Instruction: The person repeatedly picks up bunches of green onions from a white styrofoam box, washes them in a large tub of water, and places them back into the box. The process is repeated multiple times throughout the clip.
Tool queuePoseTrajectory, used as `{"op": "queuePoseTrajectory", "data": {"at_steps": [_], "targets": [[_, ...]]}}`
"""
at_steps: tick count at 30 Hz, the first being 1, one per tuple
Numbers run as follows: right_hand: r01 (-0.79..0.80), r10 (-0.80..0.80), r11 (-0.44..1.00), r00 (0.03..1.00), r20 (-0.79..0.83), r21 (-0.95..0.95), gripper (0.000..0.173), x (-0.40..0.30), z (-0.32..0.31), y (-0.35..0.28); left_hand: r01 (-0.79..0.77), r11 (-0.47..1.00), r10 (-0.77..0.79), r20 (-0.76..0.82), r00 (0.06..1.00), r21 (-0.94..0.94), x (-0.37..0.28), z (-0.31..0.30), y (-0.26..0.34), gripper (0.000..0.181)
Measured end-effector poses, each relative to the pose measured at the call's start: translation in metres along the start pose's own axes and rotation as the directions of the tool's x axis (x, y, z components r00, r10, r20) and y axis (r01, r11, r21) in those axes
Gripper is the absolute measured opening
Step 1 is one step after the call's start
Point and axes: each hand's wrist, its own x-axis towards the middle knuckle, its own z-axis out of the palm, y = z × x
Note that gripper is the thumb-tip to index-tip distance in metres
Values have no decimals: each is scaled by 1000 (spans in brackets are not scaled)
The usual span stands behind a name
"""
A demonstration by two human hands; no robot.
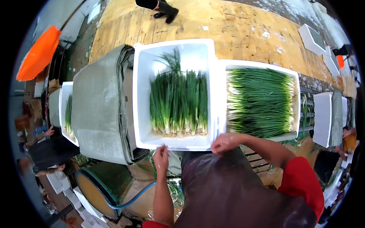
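A deep white foam box (174, 144) stands before me, holding a row of green onions (179, 105) with their roots toward me. One loose bunch (172, 61) lies farther back, its leaves reaching up the far wall. My left hand (161, 157) is at the near rim, fingers bent and slightly blurred. At the near right corner, my right hand (227, 143) is curled against or just above the rim. Whether either hand grips the foam cannot be made out. On the right, a second foam box (296, 105) is packed with green onions (262, 102), white ends at both sides.
A grey-green woven cover (98, 105) drapes a stack on my left. Below it stands a tub of brownish water (95, 192) with a blue hose (137, 196). Wooden boards (242, 31) lie ahead, where a person's boots (168, 12) show. Other people work at both sides.
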Motion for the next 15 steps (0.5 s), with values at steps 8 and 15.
{"op": "queuePoseTrajectory", "data": {"at_steps": [8,15], "targets": [[-169,690,673,496,-528,720,36,203,-34,71,318,946,-324,135,936,65,199,-19,-132,73],[10,852,385,380,-360,923,24,279,68,158,465,874,-478,82,874,137,227,44,-145,105]]}}
